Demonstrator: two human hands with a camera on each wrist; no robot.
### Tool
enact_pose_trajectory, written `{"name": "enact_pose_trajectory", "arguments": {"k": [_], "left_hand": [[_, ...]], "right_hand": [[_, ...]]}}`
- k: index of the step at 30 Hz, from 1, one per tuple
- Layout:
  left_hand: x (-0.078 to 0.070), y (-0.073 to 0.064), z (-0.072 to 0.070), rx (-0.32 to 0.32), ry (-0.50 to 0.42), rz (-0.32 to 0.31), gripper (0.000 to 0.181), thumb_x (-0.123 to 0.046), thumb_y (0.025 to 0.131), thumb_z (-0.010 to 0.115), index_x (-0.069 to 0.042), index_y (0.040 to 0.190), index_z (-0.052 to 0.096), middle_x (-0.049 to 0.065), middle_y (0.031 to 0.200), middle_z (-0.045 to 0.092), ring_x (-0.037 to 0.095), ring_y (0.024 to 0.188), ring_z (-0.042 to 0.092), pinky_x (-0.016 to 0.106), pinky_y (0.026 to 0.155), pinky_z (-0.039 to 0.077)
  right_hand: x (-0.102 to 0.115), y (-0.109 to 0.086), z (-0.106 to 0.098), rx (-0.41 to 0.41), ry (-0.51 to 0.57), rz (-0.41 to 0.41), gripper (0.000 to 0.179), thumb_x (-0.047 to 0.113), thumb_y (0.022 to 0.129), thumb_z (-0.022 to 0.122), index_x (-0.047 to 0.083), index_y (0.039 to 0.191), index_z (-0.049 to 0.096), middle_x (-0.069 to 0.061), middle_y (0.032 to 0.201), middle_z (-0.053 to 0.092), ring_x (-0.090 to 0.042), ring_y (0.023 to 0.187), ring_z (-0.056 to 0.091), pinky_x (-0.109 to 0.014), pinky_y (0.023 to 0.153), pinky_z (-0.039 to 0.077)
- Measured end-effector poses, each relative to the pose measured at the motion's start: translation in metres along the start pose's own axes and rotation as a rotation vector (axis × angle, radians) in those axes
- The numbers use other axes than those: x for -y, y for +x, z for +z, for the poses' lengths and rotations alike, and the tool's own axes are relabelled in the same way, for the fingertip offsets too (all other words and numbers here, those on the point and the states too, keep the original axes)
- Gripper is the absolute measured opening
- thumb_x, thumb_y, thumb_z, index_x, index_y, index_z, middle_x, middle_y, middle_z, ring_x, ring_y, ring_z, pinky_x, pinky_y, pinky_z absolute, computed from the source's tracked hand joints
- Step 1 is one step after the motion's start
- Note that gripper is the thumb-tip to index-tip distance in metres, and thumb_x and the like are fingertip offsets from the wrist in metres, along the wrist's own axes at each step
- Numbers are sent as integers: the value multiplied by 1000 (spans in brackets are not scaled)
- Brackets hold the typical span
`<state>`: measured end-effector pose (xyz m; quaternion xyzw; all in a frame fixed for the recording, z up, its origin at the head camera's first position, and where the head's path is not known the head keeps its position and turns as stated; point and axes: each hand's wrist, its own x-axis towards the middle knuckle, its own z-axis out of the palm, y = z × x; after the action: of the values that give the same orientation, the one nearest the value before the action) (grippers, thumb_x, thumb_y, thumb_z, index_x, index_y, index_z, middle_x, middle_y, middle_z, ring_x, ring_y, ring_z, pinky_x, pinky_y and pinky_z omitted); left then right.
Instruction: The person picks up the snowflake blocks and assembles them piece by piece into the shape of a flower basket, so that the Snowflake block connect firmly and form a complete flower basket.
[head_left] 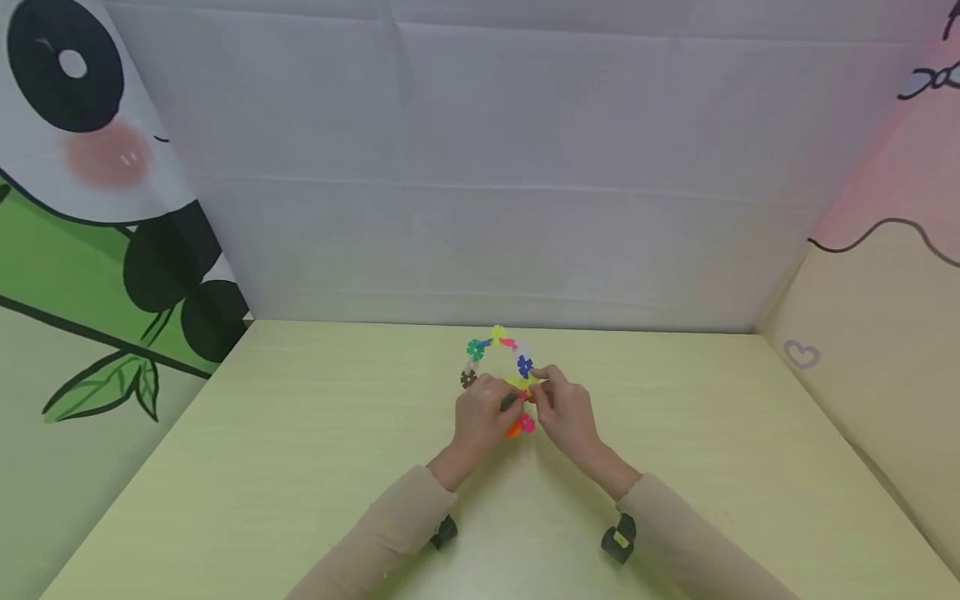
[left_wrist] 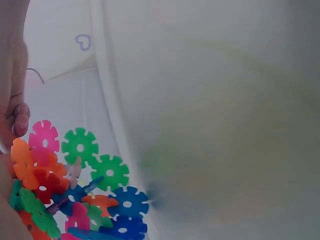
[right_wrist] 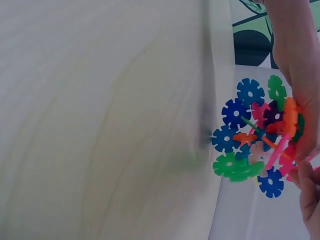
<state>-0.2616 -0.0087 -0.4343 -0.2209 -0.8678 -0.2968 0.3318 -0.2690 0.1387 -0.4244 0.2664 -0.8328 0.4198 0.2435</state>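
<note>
Both hands work on a structure of many-coloured, notched plastic interlocking discs point(head_left: 525, 367), held up above the table. In the head view, part of it arches up into a ring with green, blue, yellow, pink and brown discs. My left hand point(head_left: 480, 414) grips its lower left side, its fingers covering some discs. On the right side, my right hand point(head_left: 567, 414) pinches the structure near a yellow disc and a pink one. The left wrist view shows the cluster's green disc point(left_wrist: 80, 148) and blue discs from below. In the right wrist view, the right fingertips meet a pink disc point(right_wrist: 288, 159).
Beneath the hands lies a pale wooden table point(head_left: 262, 467). A white cloth wall point(head_left: 525, 167) rises at its back edge. Printed panels flank it, a cartoon panel point(head_left: 112, 275) at left and a pink and cream panel point(head_left: 862, 317) at right.
</note>
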Motion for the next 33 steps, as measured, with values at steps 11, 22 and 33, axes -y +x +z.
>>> {"name": "enact_pose_trajectory", "arguments": {"k": [11,22,33], "left_hand": [[-2,5,-6,119,5,-44,8,-12,79,78,-6,77,73,1,71,66,17,65,56,21,55,47],[15,-3,-25,280,-63,-26,30,-26,77,81,-6,99,73,3,95,70,19,89,61,27,72,52],[39,-16,-42,271,-250,-171,16,-13,78,80,-8,90,71,-2,87,67,17,83,63,32,72,53]], "right_hand": [[2,1,-7,97,7,111,23,-6,87,65,-3,108,56,-11,72,67,-8,43,49,-19,39,36],[-20,-3,-26,216,87,173,17,-5,91,60,-4,107,56,-11,81,69,-28,57,61,-24,47,43],[-45,-7,-39,305,145,228,12,-3,94,56,-3,105,53,-13,85,69,-28,60,60,-25,53,50]]}}
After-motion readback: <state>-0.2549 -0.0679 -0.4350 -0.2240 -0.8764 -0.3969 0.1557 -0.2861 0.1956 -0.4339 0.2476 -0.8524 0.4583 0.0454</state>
